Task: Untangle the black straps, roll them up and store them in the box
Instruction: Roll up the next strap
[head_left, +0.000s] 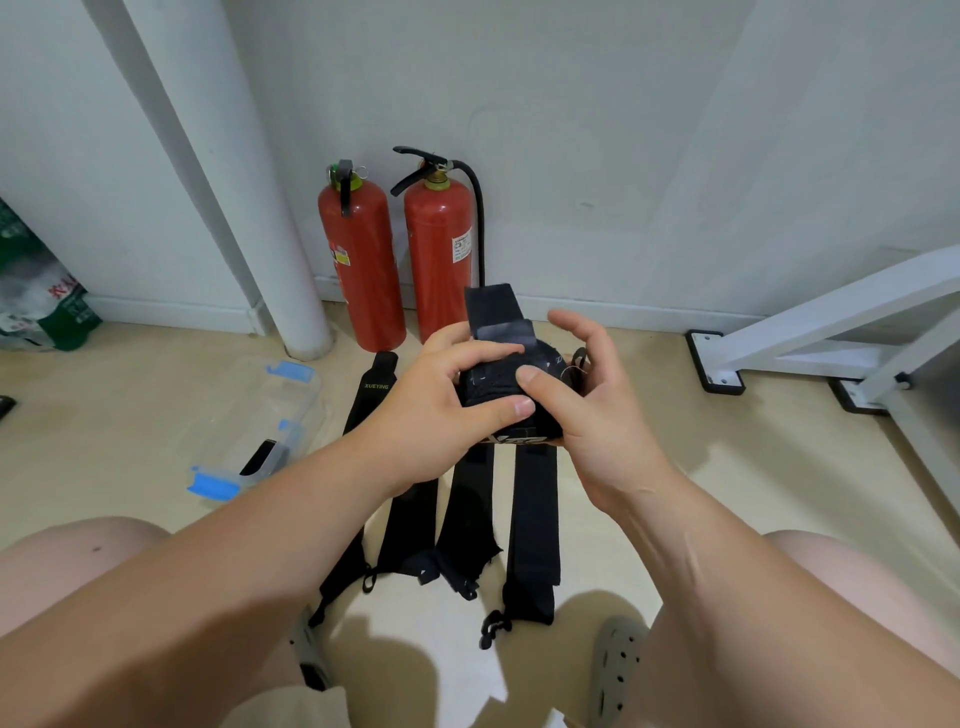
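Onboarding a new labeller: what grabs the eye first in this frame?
The left hand and right hand grip a rolled strap at centre, its loose end sticking up. Behind them two red fire extinguishers stand against the wall; more black straps lie flat on the floor below, with a clear box to the left.

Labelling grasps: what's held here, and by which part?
A rolled black fabric strap: the left hand grips the roll's left side; the right hand holds its right side, thumb on the front.
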